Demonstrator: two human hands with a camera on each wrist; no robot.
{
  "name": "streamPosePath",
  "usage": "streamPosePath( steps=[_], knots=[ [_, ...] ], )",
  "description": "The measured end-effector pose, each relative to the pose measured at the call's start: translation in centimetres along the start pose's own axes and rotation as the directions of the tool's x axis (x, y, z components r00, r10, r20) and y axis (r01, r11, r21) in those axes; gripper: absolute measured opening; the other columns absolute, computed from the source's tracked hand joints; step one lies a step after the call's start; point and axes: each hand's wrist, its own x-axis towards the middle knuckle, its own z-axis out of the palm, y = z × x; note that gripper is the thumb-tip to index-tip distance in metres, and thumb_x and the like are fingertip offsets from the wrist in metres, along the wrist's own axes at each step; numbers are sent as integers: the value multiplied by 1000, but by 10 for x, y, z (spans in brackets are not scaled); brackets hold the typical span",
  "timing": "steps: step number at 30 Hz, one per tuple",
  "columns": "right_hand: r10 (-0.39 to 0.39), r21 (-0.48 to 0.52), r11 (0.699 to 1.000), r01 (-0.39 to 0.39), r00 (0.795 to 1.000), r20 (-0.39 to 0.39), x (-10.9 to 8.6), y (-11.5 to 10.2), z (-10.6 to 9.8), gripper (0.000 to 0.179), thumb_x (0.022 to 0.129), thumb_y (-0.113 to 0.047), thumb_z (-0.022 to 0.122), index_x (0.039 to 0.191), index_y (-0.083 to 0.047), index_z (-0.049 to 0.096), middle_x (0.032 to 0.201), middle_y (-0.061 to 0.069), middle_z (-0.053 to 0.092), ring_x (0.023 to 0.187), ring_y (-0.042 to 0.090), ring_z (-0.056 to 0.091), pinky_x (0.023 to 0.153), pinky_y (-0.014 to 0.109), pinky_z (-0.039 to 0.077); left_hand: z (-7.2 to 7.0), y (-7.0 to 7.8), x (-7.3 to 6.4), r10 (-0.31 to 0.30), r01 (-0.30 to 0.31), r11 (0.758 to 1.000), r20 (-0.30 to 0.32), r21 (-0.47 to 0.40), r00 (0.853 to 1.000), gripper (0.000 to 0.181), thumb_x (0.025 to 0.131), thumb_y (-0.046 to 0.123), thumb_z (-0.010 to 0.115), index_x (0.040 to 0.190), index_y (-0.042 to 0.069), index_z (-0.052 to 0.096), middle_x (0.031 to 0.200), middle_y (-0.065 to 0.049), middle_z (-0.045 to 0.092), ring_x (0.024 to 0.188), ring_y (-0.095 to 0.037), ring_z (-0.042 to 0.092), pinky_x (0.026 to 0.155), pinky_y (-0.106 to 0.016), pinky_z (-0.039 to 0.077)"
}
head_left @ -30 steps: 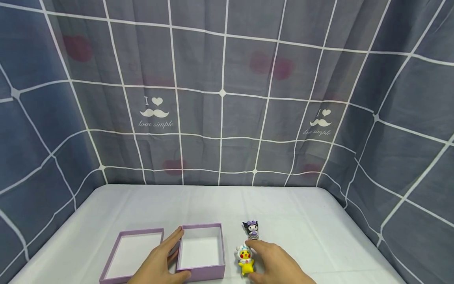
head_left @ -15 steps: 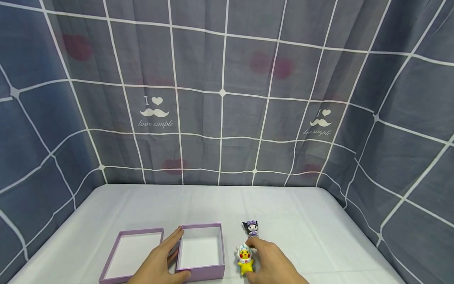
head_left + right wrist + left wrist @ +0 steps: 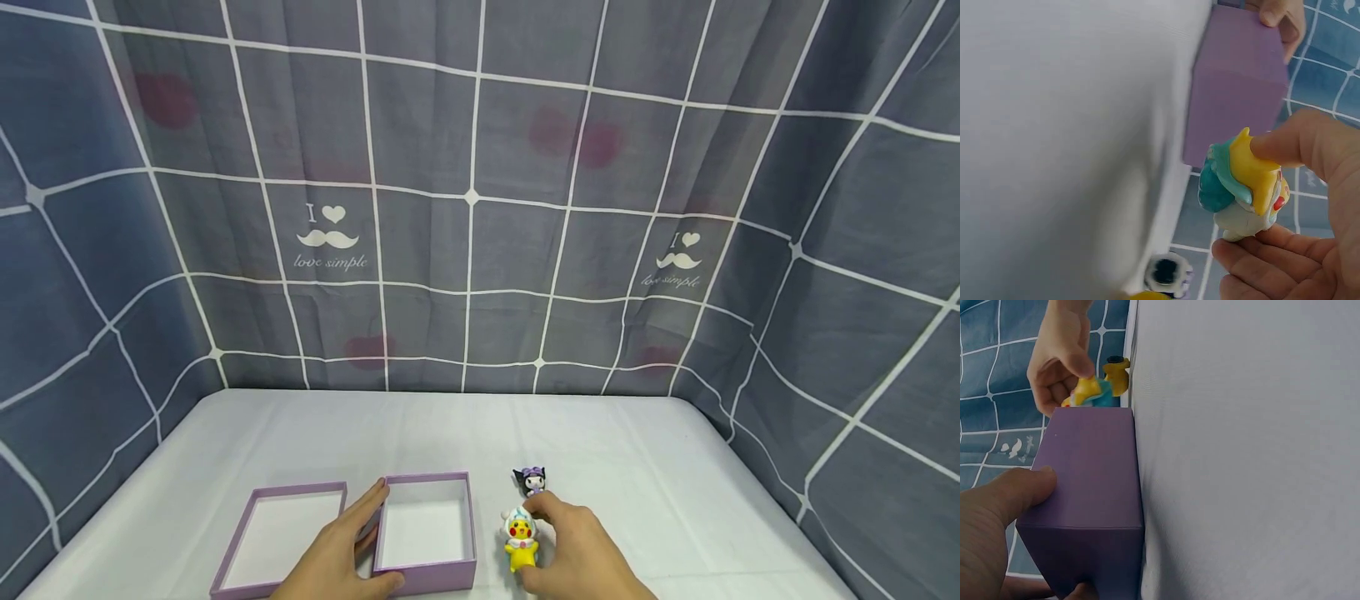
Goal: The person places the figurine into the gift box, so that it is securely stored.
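My right hand [image 3: 588, 550] pinches a yellow Pikachu figurine [image 3: 521, 540] with a white hood between thumb and fingertips. In the right wrist view, the figurine [image 3: 1254, 181] shows its teal back part and sits apart from the white tabletop. My left hand [image 3: 341, 546] grips an open purple box [image 3: 442, 575] at its left side, thumb at the near corner and fingers along the far end. The left wrist view shows the thumb against the box's outer wall [image 3: 1094, 469]. Just beyond the right hand stands a black, white and purple figurine [image 3: 531, 480], its lower part hidden.
A shallow purple-rimmed lid [image 3: 281, 533] with a white inside lies left of the box, partly behind the left hand. A small yellow object with a dark top [image 3: 1116, 374] shows behind the held figurine. Grey checked curtains [image 3: 420, 242] surround the white table [image 3: 360, 429].
My right hand's fingers have come in around the Pikachu figurine, which has risen slightly and now overlaps more of the scene behind. The left hand and box stay in place.
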Motion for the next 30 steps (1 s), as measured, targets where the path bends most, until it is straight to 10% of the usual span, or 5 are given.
streamPosePath(
  steps=[9, 16, 30],
  knots=[
    [13, 39, 999, -12, 999, -37, 11, -17, -18, 55, 63, -23, 84, 110, -31, 57, 103, -23, 64, 96, 4, 62, 86, 36, 55, -1, 0, 1, -6, 7, 998, -7, 67, 1000, 107, 68, 37, 87, 144, -14, 31, 152, -31, 26, 135, -53, 28, 99, -42, 46],
    [-62, 54, 996, 67, 994, -92, 26, -32, -18, 56, 59, -18, 84, 108, -29, 57, 99, -22, 66, 85, 2, 61, 78, 27, 54, -2, -1, 0, 5, -2, 991, -19, 135, 1000, 105, 69, 41, 86, 144, -12, 35, 151, -28, 32, 135, -48, 33, 102, -21, 40],
    [-105, 146, 984, 107, 994, -20, 52, -53, 7, 53, 62, -20, 82, 108, -33, 58, 100, -22, 67, 105, 9, 63, 90, 39, 54, 2, 0, 2, -45, 46, 997, -19, 64, 999, 108, 65, 34, 90, 145, -11, 34, 152, -28, 29, 136, -50, 30, 97, -43, 46]
  ],
)
